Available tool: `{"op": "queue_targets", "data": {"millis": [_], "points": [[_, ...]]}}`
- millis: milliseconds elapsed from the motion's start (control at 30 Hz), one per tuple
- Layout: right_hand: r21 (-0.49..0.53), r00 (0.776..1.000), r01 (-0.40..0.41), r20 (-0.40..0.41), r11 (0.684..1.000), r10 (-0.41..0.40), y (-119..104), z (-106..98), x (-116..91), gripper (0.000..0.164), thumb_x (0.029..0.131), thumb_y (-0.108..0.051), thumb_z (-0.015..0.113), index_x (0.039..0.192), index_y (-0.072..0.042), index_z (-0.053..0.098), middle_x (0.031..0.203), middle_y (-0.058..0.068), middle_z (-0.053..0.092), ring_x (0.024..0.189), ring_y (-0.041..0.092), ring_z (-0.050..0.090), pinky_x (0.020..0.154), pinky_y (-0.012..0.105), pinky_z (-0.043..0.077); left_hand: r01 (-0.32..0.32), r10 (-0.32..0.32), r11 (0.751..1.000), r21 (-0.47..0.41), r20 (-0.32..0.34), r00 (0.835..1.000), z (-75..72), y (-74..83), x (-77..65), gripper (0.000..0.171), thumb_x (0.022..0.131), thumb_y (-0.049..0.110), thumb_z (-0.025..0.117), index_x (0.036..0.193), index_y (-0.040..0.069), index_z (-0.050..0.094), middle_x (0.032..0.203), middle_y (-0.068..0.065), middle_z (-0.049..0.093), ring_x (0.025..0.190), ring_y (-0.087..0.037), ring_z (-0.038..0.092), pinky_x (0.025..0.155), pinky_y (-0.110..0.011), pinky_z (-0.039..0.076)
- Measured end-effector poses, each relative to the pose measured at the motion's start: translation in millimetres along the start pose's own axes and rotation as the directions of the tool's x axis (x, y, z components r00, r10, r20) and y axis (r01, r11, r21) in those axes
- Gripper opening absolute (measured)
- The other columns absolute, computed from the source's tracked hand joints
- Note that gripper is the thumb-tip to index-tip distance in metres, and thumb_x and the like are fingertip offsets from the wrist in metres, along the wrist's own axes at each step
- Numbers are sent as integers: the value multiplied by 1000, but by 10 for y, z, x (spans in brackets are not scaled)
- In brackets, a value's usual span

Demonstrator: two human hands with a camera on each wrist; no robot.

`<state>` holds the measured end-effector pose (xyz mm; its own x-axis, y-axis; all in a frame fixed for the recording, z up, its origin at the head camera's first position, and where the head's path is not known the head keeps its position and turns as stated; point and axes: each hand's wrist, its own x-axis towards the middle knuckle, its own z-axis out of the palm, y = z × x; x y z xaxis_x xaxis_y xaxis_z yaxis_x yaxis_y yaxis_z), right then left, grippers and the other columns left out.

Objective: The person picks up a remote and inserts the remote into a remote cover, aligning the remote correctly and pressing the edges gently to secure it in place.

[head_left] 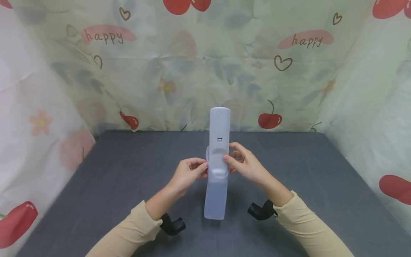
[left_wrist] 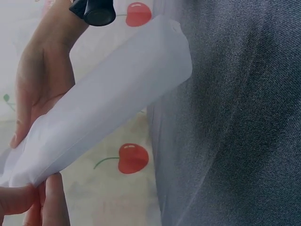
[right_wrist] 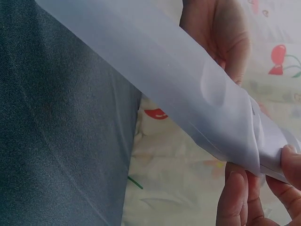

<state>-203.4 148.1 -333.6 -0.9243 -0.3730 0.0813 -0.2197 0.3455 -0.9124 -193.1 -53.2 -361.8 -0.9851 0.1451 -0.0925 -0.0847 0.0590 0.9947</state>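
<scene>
A long white plastic device (head_left: pixel 219 125) with a small rectangular port stands nearly upright between both hands in the head view. Its lower part (head_left: pixel 216 201) is translucent and hangs down over the table. My left hand (head_left: pixel 186 176) pinches the left edge at mid-height, beside a thin translucent piece (head_left: pixel 207 152) jutting out there. On the other side, my right hand (head_left: pixel 248 167) grips the body with the thumb on its front face and fingers curled at the right edge. In the left wrist view the translucent part (left_wrist: pixel 113 94) fills the middle; what it contains cannot be made out.
Dark grey cloth covers the table (head_left: pixel 154 150). A printed curtain (head_left: pixel 205 78) with cherries and hearts encloses the back and sides. Black wrist mounts (head_left: pixel 173 225) sit below both sleeves.
</scene>
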Motion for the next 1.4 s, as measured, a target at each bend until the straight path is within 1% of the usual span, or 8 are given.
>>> {"op": "queue_targets", "data": {"millis": [367, 533, 633, 800, 933, 1133, 1267, 1400], "points": [[-1, 994, -27, -102, 1000, 27, 21, 25, 13, 35, 91, -20, 61, 122, -6, 50, 90, 18, 61, 68, 15, 64, 66, 33, 56, -23, 22, 1000, 17, 84, 996, -20, 88, -23, 32, 98, 20, 47, 116, -4, 60, 112, -21, 64, 95, -19, 66, 86, -36, 54], [2, 993, -19, -116, 1000, 19, 40, 33, 26, 35, 91, -19, 62, 120, -3, 52, 91, 18, 61, 71, 14, 64, 70, 35, 56, -73, 59, 992, 100, 130, 990, 3, 111, -35, 35, 93, 23, 57, 118, -2, 58, 112, -19, 64, 93, -17, 65, 85, -38, 54], [4, 994, -11, -104, 1000, 12, 36, 33, 15, 36, 92, -22, 59, 122, -3, 52, 101, 20, 62, 78, 15, 64, 73, 33, 56, -109, 93, 986, 126, 121, 988, 23, 105, -42, 33, 89, 18, 63, 115, -2, 58, 105, -19, 66, 84, -11, 64, 80, -35, 55], [36, 994, -10, -113, 999, 14, 9, 23, -31, 35, 94, -21, 56, 124, -3, 50, 108, 22, 61, 82, 13, 64, 76, 32, 56, -116, 110, 990, 78, 79, 991, 24, 91, -44, 28, 89, 11, 63, 111, -4, 58, 103, -20, 66, 82, -12, 65, 77, -36, 55], [72, 993, -22, -113, 997, 30, 12, 6, -50, 33, 93, -16, 58, 119, 2, 50, 102, 23, 62, 78, 13, 64, 76, 32, 56, -107, 105, 994, 32, 52, 993, 10, 76, -43, 26, 89, 10, 62, 112, -3, 58, 103, -19, 64, 85, -13, 66, 77, -34, 56], [23, 996, -62, -69, 998, 63, 60, 15, -59, 29, 92, -18, 60, 108, 5, 59, 88, 14, 65, 73, 12, 61, 70, 27, 55, -124, 124, 992, 20, 37, 992, 5, 61, -48, 27, 89, 10, 62, 113, -2, 58, 103, -18, 64, 85, -12, 65, 79, -34, 55], [8, 993, -36, -110, 999, 37, 78, 49, -55, 22, 91, -12, 60, 101, 7, 61, 80, 9, 65, 67, 8, 60, 66, 25, 54, -160, 156, 985, 61, 54, 986, 18, 63, -52, 29, 90, 11, 62, 116, 0, 58, 104, -19, 64, 81, -10, 63, 79, -38, 53], [-6, 985, -14, -173, 1000, 12, 80, 79, -50, 17, 90, -9, 59, 96, 7, 61, 74, 5, 63, 62, 5, 58, 63, 23, 53, -199, 192, 973, 115, 70, 979, 30, 73, -52, 32, 90, 12, 61, 120, 2, 58, 103, -19, 65, 79, -10, 62, 73, -31, 53]]}}
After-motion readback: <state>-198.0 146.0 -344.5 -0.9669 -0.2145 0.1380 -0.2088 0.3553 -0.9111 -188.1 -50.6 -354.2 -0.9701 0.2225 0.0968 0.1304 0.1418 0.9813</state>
